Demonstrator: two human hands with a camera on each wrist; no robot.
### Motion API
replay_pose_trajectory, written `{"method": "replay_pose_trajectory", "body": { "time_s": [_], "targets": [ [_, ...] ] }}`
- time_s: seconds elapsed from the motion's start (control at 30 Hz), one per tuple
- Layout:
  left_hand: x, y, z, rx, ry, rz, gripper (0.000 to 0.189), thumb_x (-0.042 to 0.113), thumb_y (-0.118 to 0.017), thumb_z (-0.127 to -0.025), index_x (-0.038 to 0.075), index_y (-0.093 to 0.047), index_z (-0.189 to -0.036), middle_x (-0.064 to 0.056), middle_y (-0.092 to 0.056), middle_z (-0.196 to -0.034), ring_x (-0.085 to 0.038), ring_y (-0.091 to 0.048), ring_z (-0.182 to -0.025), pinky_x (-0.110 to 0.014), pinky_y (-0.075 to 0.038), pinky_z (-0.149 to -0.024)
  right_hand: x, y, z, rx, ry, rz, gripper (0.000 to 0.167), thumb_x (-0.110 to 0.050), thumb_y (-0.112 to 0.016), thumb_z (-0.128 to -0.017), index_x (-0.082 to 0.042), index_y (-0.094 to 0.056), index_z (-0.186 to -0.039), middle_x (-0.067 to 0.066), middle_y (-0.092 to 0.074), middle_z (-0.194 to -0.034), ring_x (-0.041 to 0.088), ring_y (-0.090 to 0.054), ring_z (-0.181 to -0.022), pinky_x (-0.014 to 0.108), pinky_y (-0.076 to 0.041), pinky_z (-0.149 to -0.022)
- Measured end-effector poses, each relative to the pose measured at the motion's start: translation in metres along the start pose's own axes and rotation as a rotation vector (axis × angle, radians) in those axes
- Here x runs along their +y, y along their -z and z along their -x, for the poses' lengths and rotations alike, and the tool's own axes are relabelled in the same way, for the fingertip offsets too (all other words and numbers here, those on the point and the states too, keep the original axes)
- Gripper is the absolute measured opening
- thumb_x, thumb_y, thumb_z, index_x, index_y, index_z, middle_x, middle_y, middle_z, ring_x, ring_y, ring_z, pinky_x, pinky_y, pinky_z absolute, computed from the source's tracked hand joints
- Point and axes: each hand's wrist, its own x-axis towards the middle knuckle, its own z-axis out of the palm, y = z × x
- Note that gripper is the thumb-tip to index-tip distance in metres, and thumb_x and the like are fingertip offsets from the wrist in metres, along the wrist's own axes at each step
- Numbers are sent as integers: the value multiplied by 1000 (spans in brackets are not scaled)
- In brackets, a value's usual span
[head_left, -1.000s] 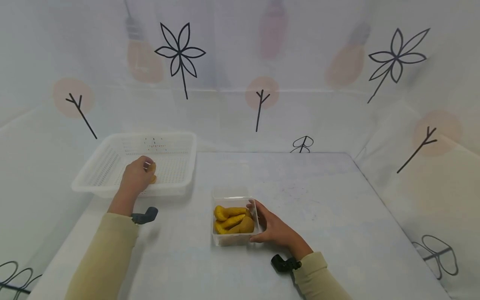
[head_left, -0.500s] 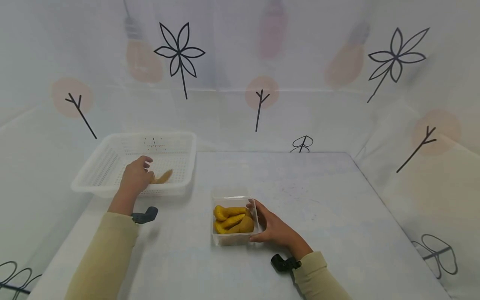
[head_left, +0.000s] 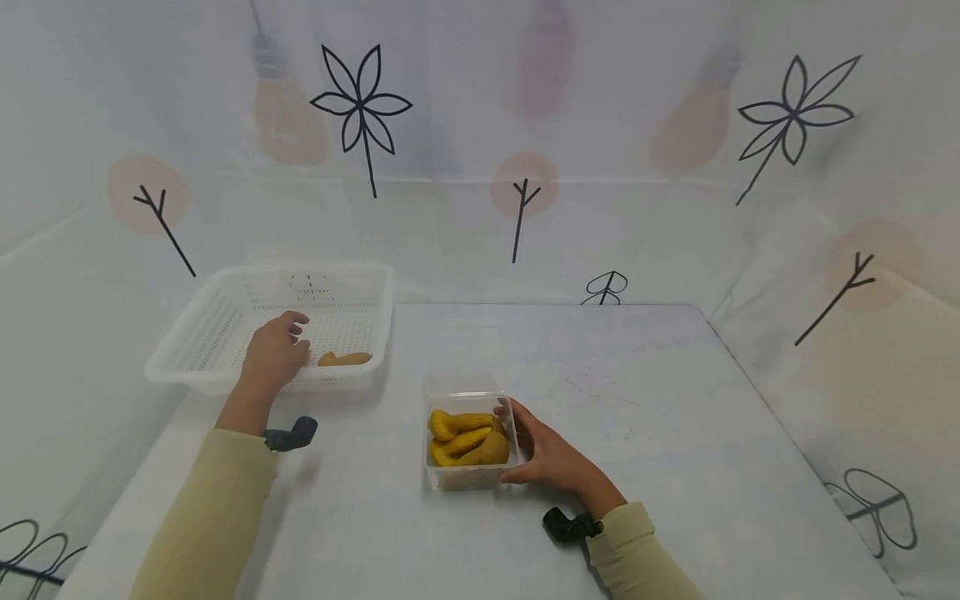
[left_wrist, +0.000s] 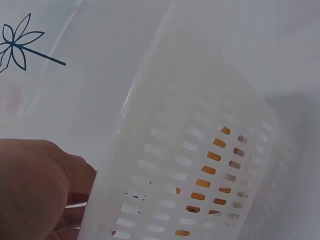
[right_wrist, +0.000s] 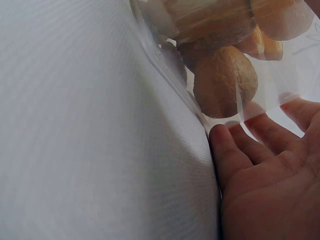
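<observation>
A mustard-coloured, elongated rounded piece [head_left: 345, 359] lies on the floor of the white perforated plastic basket [head_left: 380, 325], near its front right side. My left hand [head_left: 273, 354] hangs over the basket's front rim with relaxed fingers and holds nothing, a little left of that piece. In the left wrist view, orange-brown shows through the slots of the basket wall [left_wrist: 150, 120]. My right hand [head_left: 551, 454] holds the right end of a clear plastic box [head_left: 461, 479], thumb at the near corner and fingers at the far side. Several yellow and brown curved pieces [head_left: 457, 425] fill the box.
Both containers stand on a white tabletop [head_left: 637, 433], the basket at the back left, the box near the middle. A white printed cloth [head_left: 450, 225] rises behind and at the sides. Dark wrist cameras [head_left: 291, 434] stick out from both wrists.
The mustard-coloured piece has left my left hand's fingers, first tilted beside them, and now lies flat in the basket to their right. My right hand and the box have stayed put.
</observation>
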Motion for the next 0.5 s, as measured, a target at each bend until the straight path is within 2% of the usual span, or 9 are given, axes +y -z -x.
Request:
{"method": "replay_pose_trajectory", "body": {
  "time_s": [0.33,0.5],
  "targets": [
    [9,-5,10,10,-51,9,40,11,-52,-96,4,-48,-135,-24,-53,-132,-42,-50,-123,-57,-43,-101,-2,0,0,-2,-5,9,113,-30,-86,-71,-24,-11,-156,1,-27,-159,24,-25,-148,48,-25,-118],
    [15,-7,15,13,-103,4,38,12,-54,-96,4,-51,-133,-24,-53,-132,-43,-50,-123,-58,-43,-101,-3,0,1,-3,-1,10,114,-30,-86,-71,-23,-11,-156,2,-27,-159,25,-25,-148,47,-25,-118]
  ]
}}
